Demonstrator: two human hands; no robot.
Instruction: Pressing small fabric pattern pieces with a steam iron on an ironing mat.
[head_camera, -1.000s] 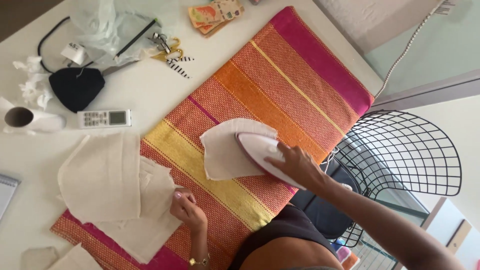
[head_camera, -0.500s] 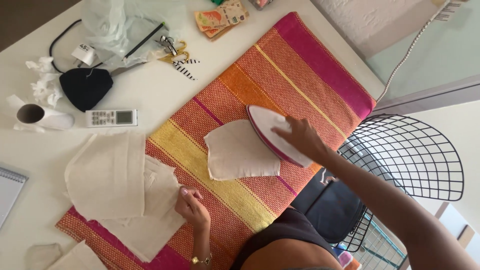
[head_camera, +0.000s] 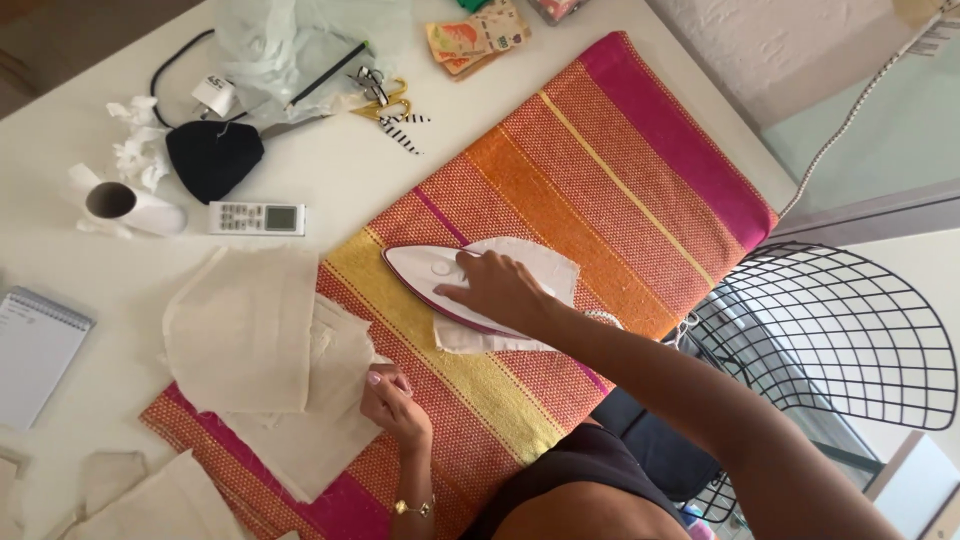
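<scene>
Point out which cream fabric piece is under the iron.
The small cream piece on the striped cloth's orange band, beneath the white iron held by the right hand. The other pieces lie stacked by the left hand.

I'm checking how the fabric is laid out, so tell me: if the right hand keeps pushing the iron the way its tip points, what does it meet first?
The right hand holds the iron, tip pointing up-left. It would likely cross bare striped cloth, then the stacked cream fabric pieces.
</scene>
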